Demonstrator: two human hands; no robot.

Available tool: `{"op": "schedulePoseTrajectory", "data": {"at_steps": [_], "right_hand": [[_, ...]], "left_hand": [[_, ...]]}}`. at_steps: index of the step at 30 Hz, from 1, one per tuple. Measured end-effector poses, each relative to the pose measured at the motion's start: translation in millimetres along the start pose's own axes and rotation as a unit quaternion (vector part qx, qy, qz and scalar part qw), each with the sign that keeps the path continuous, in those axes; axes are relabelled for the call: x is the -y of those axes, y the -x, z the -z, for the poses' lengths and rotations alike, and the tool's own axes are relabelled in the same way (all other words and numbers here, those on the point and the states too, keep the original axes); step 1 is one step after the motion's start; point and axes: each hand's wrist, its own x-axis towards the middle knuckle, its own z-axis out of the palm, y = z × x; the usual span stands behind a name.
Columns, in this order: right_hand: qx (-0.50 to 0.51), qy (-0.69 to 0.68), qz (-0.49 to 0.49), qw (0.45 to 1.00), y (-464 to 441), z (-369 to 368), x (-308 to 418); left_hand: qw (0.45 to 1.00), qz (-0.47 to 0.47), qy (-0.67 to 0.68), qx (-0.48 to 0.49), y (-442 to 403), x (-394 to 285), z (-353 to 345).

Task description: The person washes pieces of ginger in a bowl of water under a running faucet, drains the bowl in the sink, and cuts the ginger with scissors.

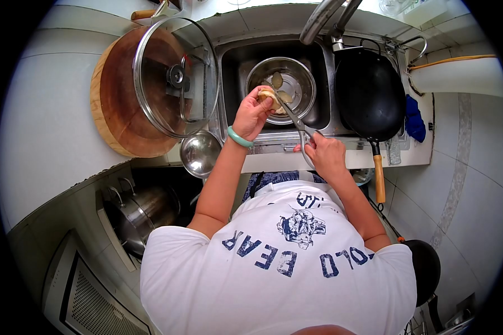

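My left hand [255,114], with a pale green bangle on the wrist, is closed around a soft, pale yellow piece of food [269,96]; its exact kind I cannot make out. Silver kitchen scissors [296,121] are gripped by the handles in my right hand [325,156]. Their blades point up and left, reaching the food at my left fingertips. Below both hands a round steel basin [309,75] stands in the sink. Several oval, brownish-pale pieces [277,80] lie in the basin, partly hidden by my left hand.
A black wok [370,92] with a wooden handle rests over the sink's right side, under the faucet [321,21]. Left of the sink lie a round wooden board [113,92] and a glass lid [151,106]. A steel ladle [200,153] juts over the counter edge. A blue cloth [414,118] hangs right.
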Motion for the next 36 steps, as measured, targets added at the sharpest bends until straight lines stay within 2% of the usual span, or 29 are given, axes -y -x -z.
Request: {"op": "schedulePoseTrajectory", "data": {"at_steps": [14,26,36], "right_hand": [[0.061,-0.021,-0.022,0.998,-3,12,13],[0.053,-0.007,-0.034,0.998,-5,6,14],[0.041,-0.023,-0.040,0.998,-5,-1,7]], "left_hand": [[0.999,0.000,-0.026,0.019,1,-1,-2],[0.998,-0.021,-0.062,0.007,1,3,-4],[0.999,-0.007,-0.038,-0.001,0,3,-6]]}}
